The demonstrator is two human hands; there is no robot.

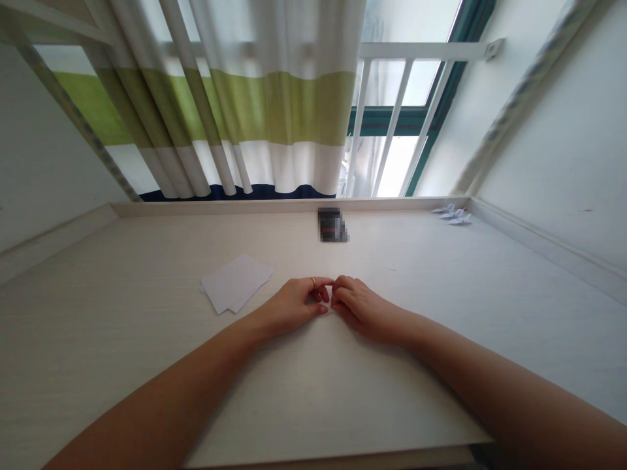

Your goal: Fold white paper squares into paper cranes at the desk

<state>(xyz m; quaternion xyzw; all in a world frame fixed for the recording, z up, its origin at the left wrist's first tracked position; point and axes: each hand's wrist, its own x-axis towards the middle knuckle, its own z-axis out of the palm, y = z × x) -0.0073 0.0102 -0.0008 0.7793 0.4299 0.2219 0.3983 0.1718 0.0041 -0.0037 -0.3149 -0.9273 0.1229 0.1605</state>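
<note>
My left hand (300, 301) and my right hand (362, 305) meet over the middle of the pale table, their fingertips almost touching. Between them is a small piece of white paper (327, 308), mostly covered by the fingers. The left thumb and fingers close on its left side, and a ring shows on one finger. On its right side the right fingers are curled and pinched together. How the paper is folded cannot be made out. Left of my left hand lie several overlapping white sheets of paper (236, 282).
A dark, pixelated object (332, 225) lies near the table's back edge. Several small folded white paper shapes (453, 214) sit in the back right corner. A low raised rim (235, 208) borders the table (313, 391), with a curtain (284, 111) and white railing (396, 124) behind.
</note>
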